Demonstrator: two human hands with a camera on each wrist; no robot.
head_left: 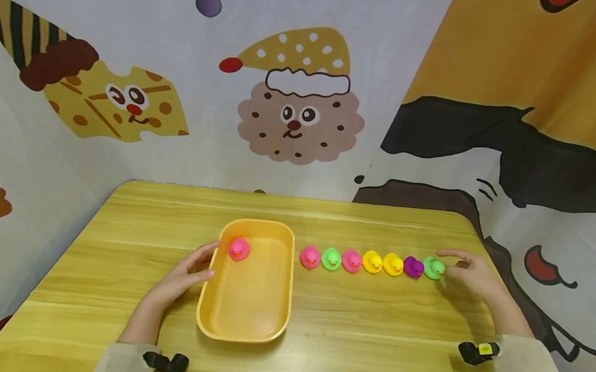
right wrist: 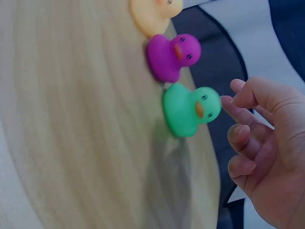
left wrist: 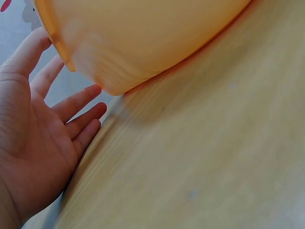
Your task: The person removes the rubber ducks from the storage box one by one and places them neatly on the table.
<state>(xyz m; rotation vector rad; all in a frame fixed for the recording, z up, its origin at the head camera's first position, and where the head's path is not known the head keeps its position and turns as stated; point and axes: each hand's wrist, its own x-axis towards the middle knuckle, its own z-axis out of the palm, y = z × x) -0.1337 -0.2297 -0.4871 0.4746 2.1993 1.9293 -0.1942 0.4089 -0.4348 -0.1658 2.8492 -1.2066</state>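
Note:
A yellow-orange plastic basin (head_left: 242,339) stands on the table with one pink rubber duck (head_left: 239,249) inside, near its back left corner. My left hand (head_left: 183,276) touches the basin's left side with its fingers loosely extended; the left wrist view shows them beside the outer wall (left wrist: 143,43). Right of the basin runs a row of several rubber ducks, ending in a purple duck (head_left: 414,267) and a green duck (head_left: 434,268). My right hand (head_left: 473,275) is beside that green duck (right wrist: 183,112), its fingers loosely bent and holding nothing; the right wrist view shows a small gap between them.
The row also has a pink duck (head_left: 310,257) nearest the basin, a green duck (head_left: 331,259), another pink duck (head_left: 352,261) and two yellow ducks (head_left: 372,262). They stand on a wooden table (head_left: 358,345). Behind it hangs a cartoon-printed cloth (head_left: 172,169).

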